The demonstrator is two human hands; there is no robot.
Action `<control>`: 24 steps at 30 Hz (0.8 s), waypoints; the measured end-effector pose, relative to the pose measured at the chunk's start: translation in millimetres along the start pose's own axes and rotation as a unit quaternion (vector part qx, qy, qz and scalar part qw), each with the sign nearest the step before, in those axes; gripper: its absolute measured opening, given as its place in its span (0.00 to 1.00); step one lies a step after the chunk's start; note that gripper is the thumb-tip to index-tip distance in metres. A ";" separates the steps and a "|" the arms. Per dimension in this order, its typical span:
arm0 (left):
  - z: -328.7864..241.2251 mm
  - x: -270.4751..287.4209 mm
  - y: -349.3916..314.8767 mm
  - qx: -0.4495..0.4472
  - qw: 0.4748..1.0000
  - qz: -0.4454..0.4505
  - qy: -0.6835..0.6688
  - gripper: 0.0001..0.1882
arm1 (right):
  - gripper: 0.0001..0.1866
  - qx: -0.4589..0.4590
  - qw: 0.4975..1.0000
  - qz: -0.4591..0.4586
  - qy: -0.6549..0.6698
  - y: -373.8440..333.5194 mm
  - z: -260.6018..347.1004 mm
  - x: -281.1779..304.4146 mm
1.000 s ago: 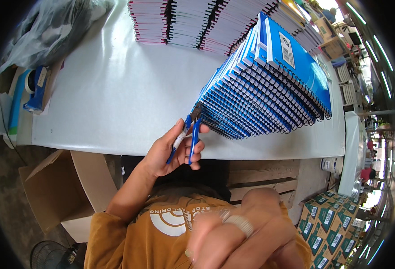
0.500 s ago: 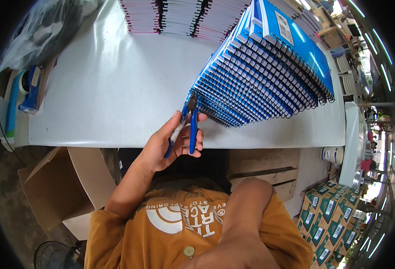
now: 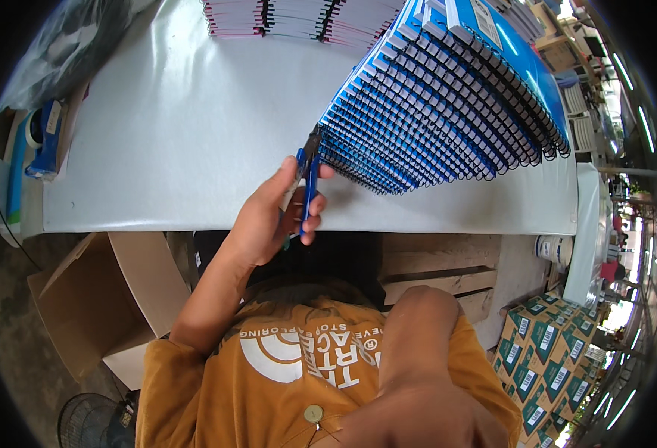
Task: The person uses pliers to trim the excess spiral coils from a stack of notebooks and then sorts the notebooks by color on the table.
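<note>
My left hand [image 3: 265,213] is closed around a pair of wire cutters [image 3: 308,168] with blue handles and dark jaws. Their tips meet the near left corner of a tall stack of blue spiral notebooks [image 3: 425,112]. Black wire coils on the notebooks face me, and the jaw tips are too small to tell whether they grip a coil. My right arm is bent back toward me. Only the back of my right hand [image 3: 425,422] shows at the lower edge, its fingers hidden.
The notebooks stand on a pale covered table [image 3: 187,149]. More bound stacks [image 3: 291,19] are at the far edge. A plastic bag [image 3: 67,52] and a blue box [image 3: 47,142] lie left. Below are an open carton [image 3: 93,302], a fan [image 3: 93,422] and patterned boxes [image 3: 549,358].
The cutters have turned, and their handles look closer together. Their tips stay by the stack's left corner. The whole view has shifted slightly, and my right arm remains bent back.
</note>
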State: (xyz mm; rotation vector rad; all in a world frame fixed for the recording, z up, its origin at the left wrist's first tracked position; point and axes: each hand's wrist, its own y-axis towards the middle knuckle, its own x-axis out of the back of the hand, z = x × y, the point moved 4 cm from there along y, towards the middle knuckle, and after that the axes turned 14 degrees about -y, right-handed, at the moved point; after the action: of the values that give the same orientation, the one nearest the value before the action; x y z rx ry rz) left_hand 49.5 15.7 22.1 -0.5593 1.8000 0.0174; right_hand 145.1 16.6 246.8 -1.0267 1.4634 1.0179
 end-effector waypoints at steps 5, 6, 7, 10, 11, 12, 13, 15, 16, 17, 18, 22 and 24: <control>-13.9 -12.3 -1.7 -0.229 0.755 -0.210 0.577 0.27 | 0.07 -0.016 0.847 -0.039 0.530 -0.2 29.4 14.0; -12.4 -10.4 1.3 -0.195 0.801 -0.185 0.535 0.27 | 0.05 -0.024 0.759 -0.041 0.649 1.6 38.7 20.7; -11.5 0.1 -4.9 -0.159 0.837 -0.206 0.481 0.26 | 0.05 -0.104 0.585 -0.081 0.800 12.0 54.2 33.9; 0.3 1.0 -1.1 -0.018 0.995 -0.043 0.092 0.31 | 0.14 -0.373 -0.151 -0.150 0.903 2.7 122.7 85.0; 4.4 -2.1 -0.6 0.027 0.999 -0.010 -0.023 0.32 | 0.19 -0.428 -0.421 -0.146 0.786 -0.3 155.2 107.5; 2.9 -3.8 0.2 0.035 0.999 -0.007 -0.041 0.33 | 0.24 -0.448 -0.378 -0.100 0.804 0.1 170.4 123.0; 3.0 2.4 2.8 0.038 0.998 0.017 -0.041 0.33 | 0.28 -0.465 -0.333 -0.054 0.818 -0.1 183.1 135.6; 0.9 16.5 3.8 0.041 0.996 0.066 -0.041 0.34 | 0.37 -0.453 -0.295 0.007 0.841 9.0 204.5 157.5; -3.1 11.9 1.6 0.041 0.999 0.027 0.008 0.32 | 0.40 -0.429 -0.301 0.031 0.851 15.0 218.1 173.3; -8.4 12.5 -1.0 -0.049 0.967 -0.070 0.241 0.30 | 0.44 -0.401 -0.309 0.050 0.861 22.2 227.6 186.1; -11.4 6.4 -3.7 -0.135 0.865 -0.163 0.455 0.28 | 0.48 -0.363 -0.358 0.043 0.859 30.6 235.0 198.0; -7.7 2.9 -0.8 -0.129 0.876 -0.172 0.432 0.30 | 0.52 -0.211 -0.460 0.029 0.862 45.1 254.5 241.0; 1.7 8.2 1.5 -0.025 0.990 -0.061 0.121 0.32 | 0.48 -0.137 -0.459 0.023 0.877 49.3 256.2 253.6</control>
State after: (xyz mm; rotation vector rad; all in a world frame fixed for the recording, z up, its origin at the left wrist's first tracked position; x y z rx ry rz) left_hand 48.9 14.5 13.7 -0.7316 2.0023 -0.0937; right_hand 140.3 254.4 -28.5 0.4913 -0.2631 1.0025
